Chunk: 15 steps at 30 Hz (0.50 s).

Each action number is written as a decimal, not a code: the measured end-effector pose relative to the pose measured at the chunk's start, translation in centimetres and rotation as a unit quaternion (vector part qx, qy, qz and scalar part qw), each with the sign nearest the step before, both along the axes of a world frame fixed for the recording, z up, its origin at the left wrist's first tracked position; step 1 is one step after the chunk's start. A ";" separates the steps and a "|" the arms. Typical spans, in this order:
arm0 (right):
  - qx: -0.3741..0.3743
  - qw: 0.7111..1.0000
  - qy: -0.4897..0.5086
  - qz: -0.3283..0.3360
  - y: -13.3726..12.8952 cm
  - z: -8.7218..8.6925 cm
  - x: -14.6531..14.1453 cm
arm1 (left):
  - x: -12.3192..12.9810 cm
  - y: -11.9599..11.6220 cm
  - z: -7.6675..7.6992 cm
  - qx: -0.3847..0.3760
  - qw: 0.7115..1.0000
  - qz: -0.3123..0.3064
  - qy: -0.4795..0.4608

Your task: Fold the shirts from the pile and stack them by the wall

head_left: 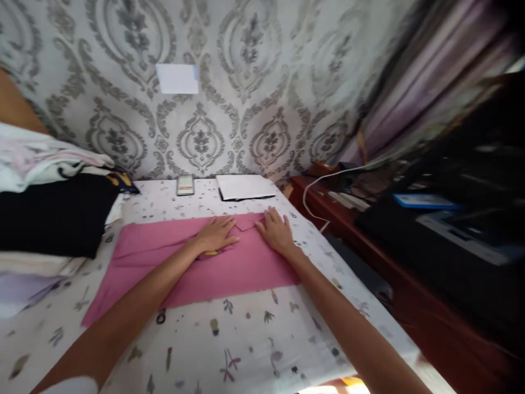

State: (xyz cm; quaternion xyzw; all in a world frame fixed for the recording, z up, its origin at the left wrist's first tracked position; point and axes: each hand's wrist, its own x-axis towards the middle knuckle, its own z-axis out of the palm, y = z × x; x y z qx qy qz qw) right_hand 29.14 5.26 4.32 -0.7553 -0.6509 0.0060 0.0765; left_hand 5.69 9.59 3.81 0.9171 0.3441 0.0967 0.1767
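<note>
**Forearms [141, 293] over pink cloth [213, 279]: creasing risk**

Left hand [215, 234]: flat on cloth spread over patterned sheet [246, 339], fingers loosely parted, gripping nothing; sliding could deepen adjacent wrinkles [158, 247]. Right hand [278, 232]: likewise open, near the far edge; uneven pressure could skew the small flap [246, 224].

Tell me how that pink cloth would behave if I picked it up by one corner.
The pink cloth would probably sag and flop, given its loose creases. It's likely light for its size, as it lies thin and flat on the bedsheet.
</note>
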 end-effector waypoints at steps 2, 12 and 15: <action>-0.026 0.999 0.004 0.022 0.3 -0.8 0.6 | 0.1 -0.5 0.8 -0.005 1.000 0.001 -0.009; 0.075 0.985 -0.025 0.150 -0.1 -0.9 -2.6 | -9.8 -2.1 3.1 -0.038 0.996 0.086 -0.002; 0.010 0.980 -0.008 0.198 -0.5 -1.1 -4.6 | -16.5 -2.1 2.3 -0.054 0.984 0.169 0.029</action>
